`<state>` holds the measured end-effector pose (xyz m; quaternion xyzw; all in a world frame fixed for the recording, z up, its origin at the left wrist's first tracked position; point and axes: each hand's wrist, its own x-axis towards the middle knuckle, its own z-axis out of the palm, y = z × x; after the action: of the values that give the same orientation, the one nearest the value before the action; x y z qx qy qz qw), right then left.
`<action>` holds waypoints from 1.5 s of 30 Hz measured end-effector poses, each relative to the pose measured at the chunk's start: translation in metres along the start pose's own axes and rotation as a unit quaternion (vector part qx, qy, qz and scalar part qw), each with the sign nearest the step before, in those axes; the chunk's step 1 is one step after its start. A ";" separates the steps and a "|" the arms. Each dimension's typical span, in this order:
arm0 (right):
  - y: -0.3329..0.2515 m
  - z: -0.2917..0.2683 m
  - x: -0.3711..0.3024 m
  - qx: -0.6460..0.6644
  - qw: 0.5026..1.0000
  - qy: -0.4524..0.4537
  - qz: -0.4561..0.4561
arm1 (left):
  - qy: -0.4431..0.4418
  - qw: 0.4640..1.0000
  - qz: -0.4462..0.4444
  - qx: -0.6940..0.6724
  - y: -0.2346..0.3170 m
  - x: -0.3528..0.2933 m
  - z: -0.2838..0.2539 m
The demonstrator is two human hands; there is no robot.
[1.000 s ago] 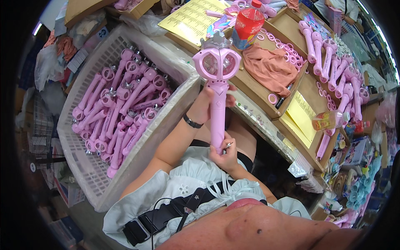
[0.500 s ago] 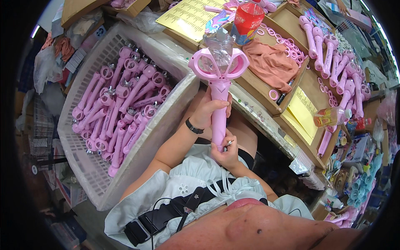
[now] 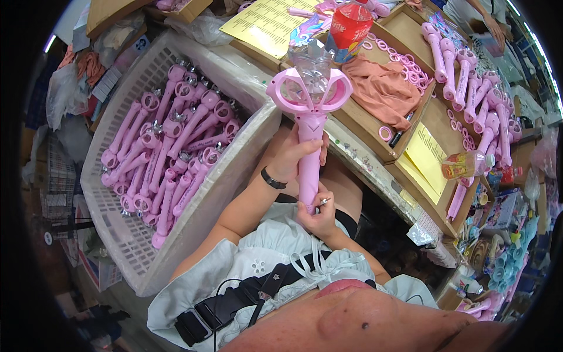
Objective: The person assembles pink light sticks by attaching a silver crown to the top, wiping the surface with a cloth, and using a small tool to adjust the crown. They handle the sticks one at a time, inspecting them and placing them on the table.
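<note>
A pink toy wand [image 3: 309, 173] stands upright before me, its head of looped pink arms around a clear faceted crystal [image 3: 315, 73]. My left hand [image 3: 288, 157] is closed around the upper handle, a black band on its wrist. At the handle's lower end, my right hand [image 3: 318, 216] is closed on the wand. From its fingers pokes the tip of a small, thin, pale object [image 3: 323, 202], too small to name. Left of me, a white plastic basket [image 3: 138, 267] holds a heap of similar pink wands [image 3: 170, 141].
On the bench lie an orange cloth [image 3: 381, 91], pink rings [image 3: 410, 73], yellow printed sheets [image 3: 423, 161] and more wands [image 3: 448, 67]. A red-labelled bottle [image 3: 350, 29] stands just beyond the crystal; another bottle [image 3: 466, 165] lies at right. A co-worker's hand [image 3: 495, 32] shows at far right.
The wand's head has shifted very slightly right and down; both my hands keep their hold. At far right, the co-worker's arm and hand have moved, and the box there has changed position.
</note>
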<state>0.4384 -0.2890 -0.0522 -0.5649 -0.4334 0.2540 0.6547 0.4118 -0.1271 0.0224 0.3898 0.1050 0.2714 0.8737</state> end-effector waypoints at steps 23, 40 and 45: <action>-0.131 -0.038 0.135 -0.433 0.877 0.046 -0.204 | -0.027 0.997 0.064 0.018 0.026 0.002 0.000; -0.111 -0.068 0.125 0.129 0.955 -0.126 0.236 | -0.063 0.857 0.270 0.434 0.035 -0.014 -0.020; -0.110 -0.061 0.116 -0.098 0.989 -0.087 0.071 | -0.072 0.878 0.265 0.393 0.036 -0.017 -0.017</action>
<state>0.5304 -0.2512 0.0863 -0.6317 -0.4701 0.3044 0.5360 0.3773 -0.1061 0.0374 0.7329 0.0329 0.4005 0.5490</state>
